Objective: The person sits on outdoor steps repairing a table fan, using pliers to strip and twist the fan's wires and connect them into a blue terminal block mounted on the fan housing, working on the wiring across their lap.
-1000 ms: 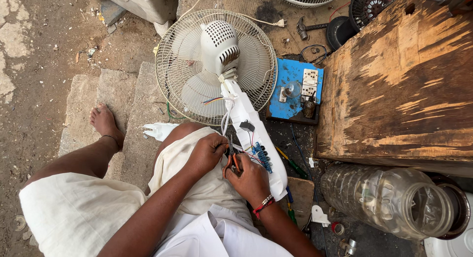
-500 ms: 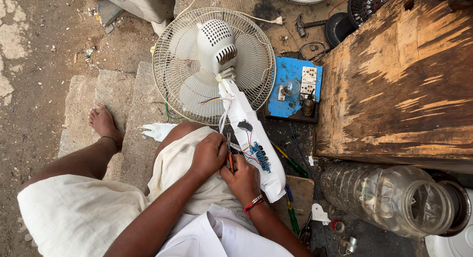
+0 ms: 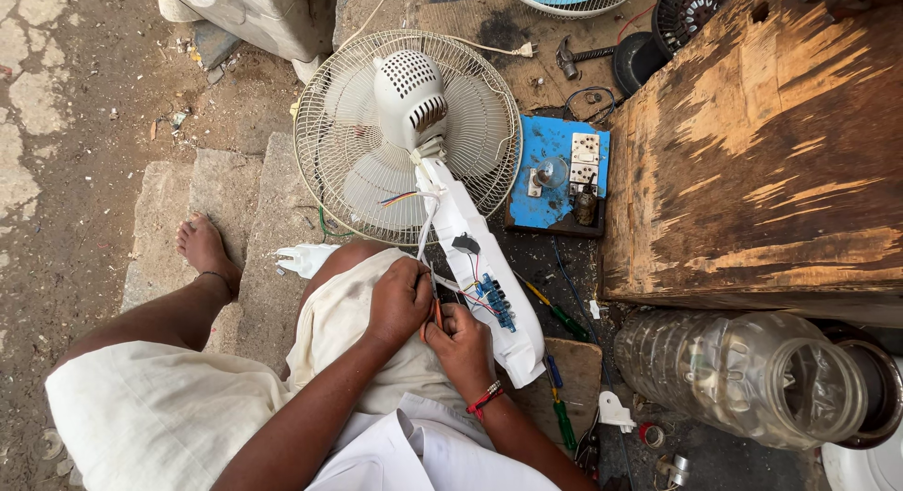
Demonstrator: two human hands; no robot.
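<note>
My left hand [image 3: 397, 305] is curled shut, knuckles up, over the wires [image 3: 425, 229] that trail out of the fan's open stem; what it pinches is hidden under the fingers. My right hand [image 3: 461, 342] sits touching it, fingers folded around a thin orange-handled tool [image 3: 438, 312] whose tip I cannot see. Both hands rest over my lap, against the white fan stem [image 3: 484, 270], which lies with its cover off, showing a blue circuit board [image 3: 496, 301] just beside my right hand. The stem runs up to the fan [image 3: 406, 134], lying with its round wire cage on the ground and its motor housing facing me. Right of the cage is a blue board with a socket and switch [image 3: 562, 176]. Screwdrivers [image 3: 562, 397] lie near my right wrist, and a clear plastic jar [image 3: 738, 378] lies on its side below a worn wooden bench [image 3: 771, 143].
</note>
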